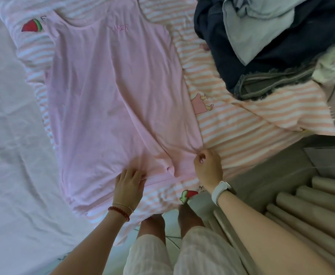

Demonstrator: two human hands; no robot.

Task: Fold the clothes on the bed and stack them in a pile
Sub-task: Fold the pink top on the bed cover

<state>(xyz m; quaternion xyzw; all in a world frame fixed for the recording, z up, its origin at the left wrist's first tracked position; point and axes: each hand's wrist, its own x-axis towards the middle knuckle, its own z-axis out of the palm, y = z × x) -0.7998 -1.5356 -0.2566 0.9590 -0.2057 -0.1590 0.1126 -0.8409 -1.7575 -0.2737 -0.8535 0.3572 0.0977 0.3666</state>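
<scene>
A pink sleeveless top [113, 92] lies spread flat on the striped bed cover [242, 120], neckline at the far end, hem toward me. My left hand [129, 185] rests on the hem near its middle, fingers curled over the fabric edge. My right hand [208, 165] pinches the hem's right corner, and the cloth is bunched into creases there. A heap of unfolded clothes lies at the upper right: a dark navy garment [272, 56], a light blue one [262, 26] on top, and a frayed denim piece [270, 84].
A white sheet [13, 155] covers the bed's left side. Beige pleated curtain folds [311, 205] hang at the lower right beside the bed's edge. My legs and feet [172, 225] stand on the floor at the bed's near edge.
</scene>
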